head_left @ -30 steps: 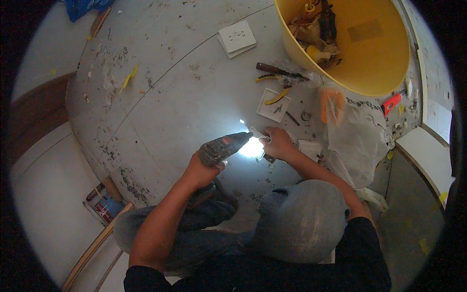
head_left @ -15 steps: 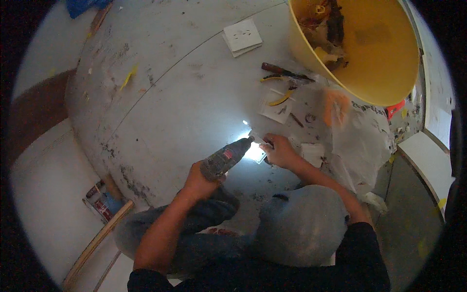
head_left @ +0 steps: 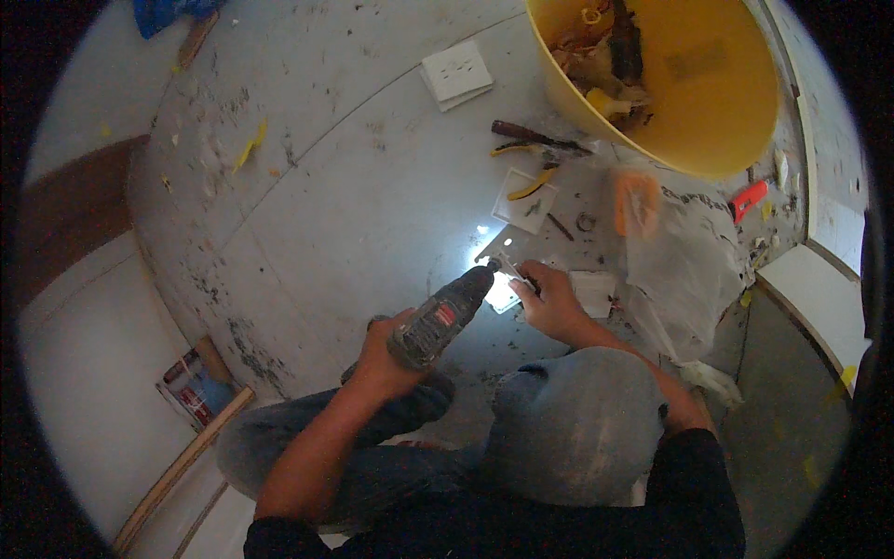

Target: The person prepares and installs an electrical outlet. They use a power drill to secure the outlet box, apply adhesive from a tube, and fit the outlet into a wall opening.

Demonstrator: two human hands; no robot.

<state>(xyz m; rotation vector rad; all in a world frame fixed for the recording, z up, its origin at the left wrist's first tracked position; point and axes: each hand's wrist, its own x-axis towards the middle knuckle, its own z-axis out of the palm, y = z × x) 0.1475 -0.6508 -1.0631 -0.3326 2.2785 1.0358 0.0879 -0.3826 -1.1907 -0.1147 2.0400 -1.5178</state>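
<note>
My left hand (head_left: pixel 384 361) is wrapped round the body of a dark cordless drill (head_left: pixel 436 321), which slants up and right over the grey floor. The drill's lamp throws a bright glare at its tip. Against that tip, my right hand (head_left: pixel 556 306) pinches a small pale fitting (head_left: pixel 507 266) between thumb and fingers; its exact kind is hard to make out. A white square plate (head_left: pixel 504 298) lies just below it, washed out by the light. Beside my right wrist rests another white plate (head_left: pixel 593 293).
A yellow bucket (head_left: pixel 722 98) with debris stands far right. Yellow-handled pliers (head_left: pixel 531 184), a dark-handled screwdriver (head_left: pixel 521 133), a clear plastic bag (head_left: pixel 684 289) and a red utility knife (head_left: pixel 749 200) lie nearby. Stacked white socket plates (head_left: pixel 456 73) lie farther off. A wooden strip (head_left: pixel 186 466) is left.
The drill and my left hand have shifted slightly right, and the fitting is tilted a little differently at the drill's tip. Both hands keep their hold. The whole view has moved slightly.
</note>
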